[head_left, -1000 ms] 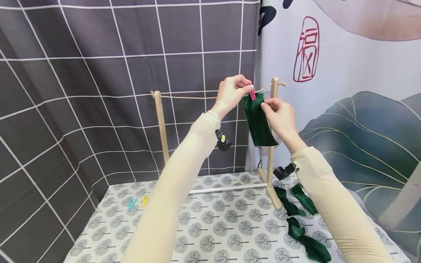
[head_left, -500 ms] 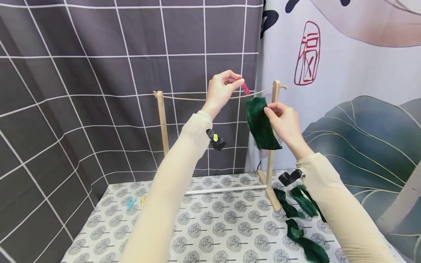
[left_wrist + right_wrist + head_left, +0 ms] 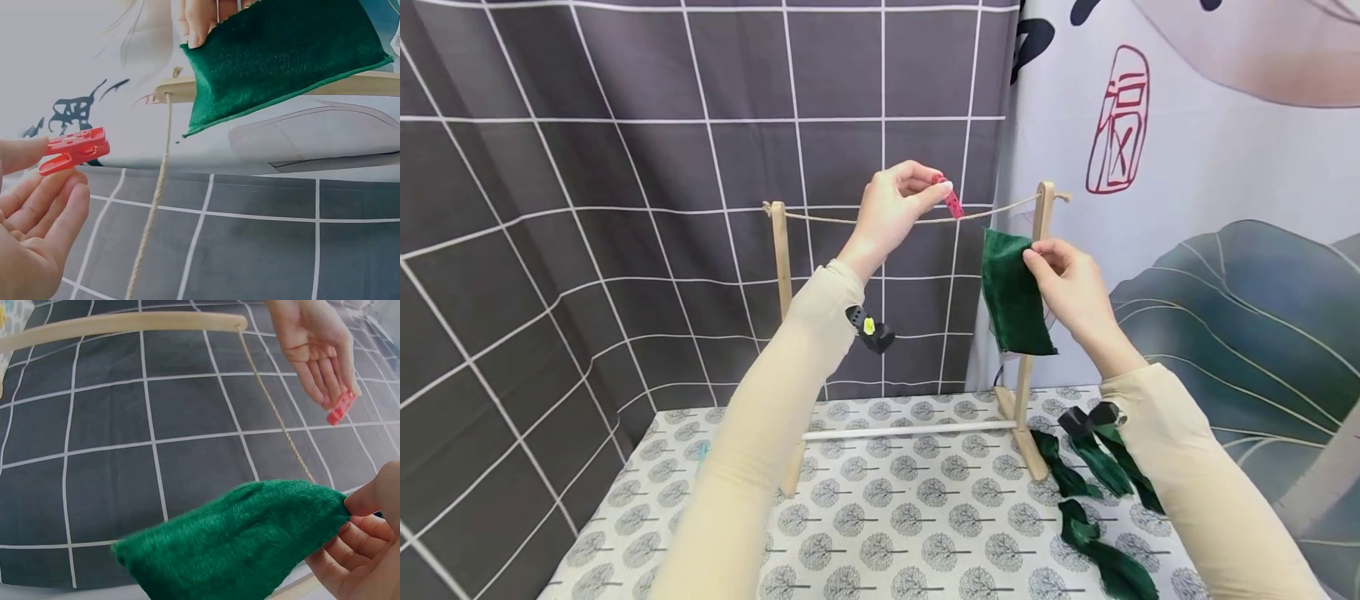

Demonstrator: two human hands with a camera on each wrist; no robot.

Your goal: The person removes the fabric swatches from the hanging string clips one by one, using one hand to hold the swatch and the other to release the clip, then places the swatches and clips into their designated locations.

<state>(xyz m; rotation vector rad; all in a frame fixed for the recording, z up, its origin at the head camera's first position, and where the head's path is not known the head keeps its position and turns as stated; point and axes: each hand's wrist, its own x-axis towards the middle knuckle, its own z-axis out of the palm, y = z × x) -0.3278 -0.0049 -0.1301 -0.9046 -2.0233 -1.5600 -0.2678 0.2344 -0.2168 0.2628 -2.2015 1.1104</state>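
Observation:
My left hand (image 3: 891, 208) pinches a red clothespin (image 3: 951, 200) between thumb and fingers, close to the rope (image 3: 992, 212) strung between two wooden posts. In the left wrist view the clothespin (image 3: 75, 150) is apart from the rope, with nothing in its jaws. My right hand (image 3: 1070, 279) pinches the upper right edge of a green cloth (image 3: 1017, 292). This cloth hangs below the rope, in front of the right post (image 3: 1043, 217). The right wrist view shows the green cloth (image 3: 237, 540) held at one corner by thumb and fingertips.
More green cloth strips (image 3: 1108, 554) lie on the tree-patterned table cover (image 3: 917, 500) at right. A white bar (image 3: 910, 430) joins the rack's feet. A blue clothespin (image 3: 703, 450) is mostly behind my left forearm. Dark grid curtain (image 3: 700, 167) stands behind.
The clothespin was at the cloth's top edge by the rope; it has come off and moved left. The cloth has moved down and right, away from the rope, in my right hand.

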